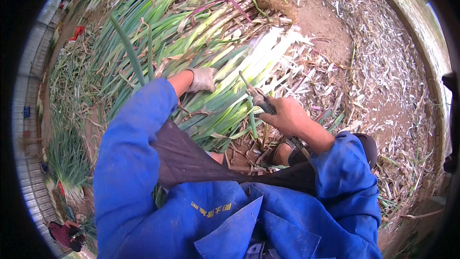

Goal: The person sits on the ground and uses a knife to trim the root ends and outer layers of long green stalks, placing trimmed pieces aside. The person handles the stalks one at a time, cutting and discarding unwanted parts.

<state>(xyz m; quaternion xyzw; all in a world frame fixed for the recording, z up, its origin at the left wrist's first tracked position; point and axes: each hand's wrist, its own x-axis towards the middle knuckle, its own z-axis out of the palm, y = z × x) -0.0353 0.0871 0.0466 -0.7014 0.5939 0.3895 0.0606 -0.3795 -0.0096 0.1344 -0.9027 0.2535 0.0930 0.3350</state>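
My left hand (pixel 202 80), in a pale knitted work glove, lies on the green leaves of long green onions (pixel 230 97); whether it grips a stalk I cannot tell. My bare right hand (pixel 287 113) is closed on the dark handle of a hand tool (pixel 264 102), whose thin pointed metal end reaches up and left over the leaves. Just beyond the tool lie peeled onions with bright white stems (pixel 267 50), roots towards the upper right. Behind them is a large heap of unpeeled onions (pixel 215 18) with brown roots and dry leaves.
Dry peelings (pixel 381 61) cover much of the soil at right, up to a curved pale edge (pixel 413 18). More onions (pixel 70 158) lie at far left, near a red thing (pixel 77 32). Another person (pixel 63 233) in dark red is at the lower left. My knees are bent before me.
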